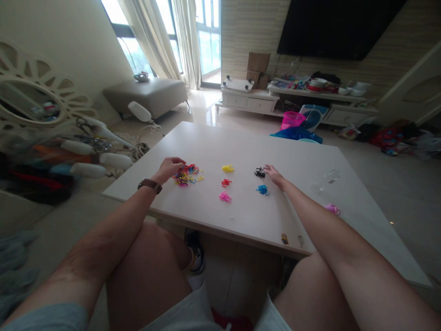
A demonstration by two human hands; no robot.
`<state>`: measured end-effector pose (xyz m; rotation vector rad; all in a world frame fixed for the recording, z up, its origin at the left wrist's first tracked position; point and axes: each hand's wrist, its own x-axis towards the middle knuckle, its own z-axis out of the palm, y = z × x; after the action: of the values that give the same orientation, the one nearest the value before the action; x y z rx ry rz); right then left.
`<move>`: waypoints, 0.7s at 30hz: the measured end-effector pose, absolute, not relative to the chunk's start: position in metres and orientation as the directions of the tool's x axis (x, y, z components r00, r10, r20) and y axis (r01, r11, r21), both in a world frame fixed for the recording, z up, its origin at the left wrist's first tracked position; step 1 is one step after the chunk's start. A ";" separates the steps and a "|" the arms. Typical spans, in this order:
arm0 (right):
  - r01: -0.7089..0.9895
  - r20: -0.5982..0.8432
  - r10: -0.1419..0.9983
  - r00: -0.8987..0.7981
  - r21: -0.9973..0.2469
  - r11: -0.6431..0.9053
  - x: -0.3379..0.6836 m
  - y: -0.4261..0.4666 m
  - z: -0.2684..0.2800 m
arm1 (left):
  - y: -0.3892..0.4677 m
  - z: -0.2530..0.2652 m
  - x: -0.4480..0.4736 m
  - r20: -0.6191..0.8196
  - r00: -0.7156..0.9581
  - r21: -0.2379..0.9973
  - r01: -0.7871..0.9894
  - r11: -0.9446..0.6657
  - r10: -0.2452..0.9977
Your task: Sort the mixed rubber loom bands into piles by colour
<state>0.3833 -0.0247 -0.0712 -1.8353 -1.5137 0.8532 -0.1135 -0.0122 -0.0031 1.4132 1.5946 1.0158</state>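
Observation:
My left hand (171, 168), with a brown-strapped watch on its wrist, is at the left edge of a mixed pile (189, 175) of small coloured bands, thin like rubber bands. Its fingers are drawn together over the pile; what they grip is too small to make out. Beside a heap of black bands (259, 173) is my right hand (274, 175), fingers stretched towards it and apart. A blue heap (262, 190) lies just nearer to me. Between the hands, yellow bands (228, 168), red bands (226, 183) and pink bands (225, 197) form a column of separate small heaps.
All the heaps lie on a white table (206, 142). Towards its right side are a clear plastic container (327, 181) and a pink-purple item (332, 209). Small stickers (284, 238) mark the near edge. Beyond stand a pink basket (292, 120) and a low cabinet (260, 105).

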 end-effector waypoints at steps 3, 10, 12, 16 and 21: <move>0.597 -0.110 0.986 0.125 -0.785 -0.164 0.383 -0.027 -0.069 | -0.013 -0.001 -0.113 -0.036 -0.108 0.920 0.385 0.075 0.994; 0.634 -0.123 0.988 0.092 -0.758 -0.153 0.389 -0.037 -0.060 | -0.014 0.001 -0.112 -0.050 -0.113 0.922 0.377 0.089 0.992; 0.665 -0.119 0.990 0.075 -0.734 -0.139 0.391 -0.042 -0.056 | -0.015 0.002 -0.112 -0.061 -0.096 0.922 0.376 0.093 0.993; 0.748 -0.108 0.994 0.004 -0.660 -0.075 0.396 -0.055 -0.046 | -0.018 0.005 -0.110 -0.103 -0.032 0.915 0.389 0.107 0.994; 0.933 -0.217 0.968 -0.125 -0.358 0.040 0.411 -0.079 -0.035 | -0.022 0.007 -0.109 -0.099 0.007 0.888 0.452 0.085 0.995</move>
<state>0.4106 -0.0786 -0.0349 -2.0201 -2.2031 0.6442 -0.1091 -0.0217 0.0070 1.4805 1.5622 0.8569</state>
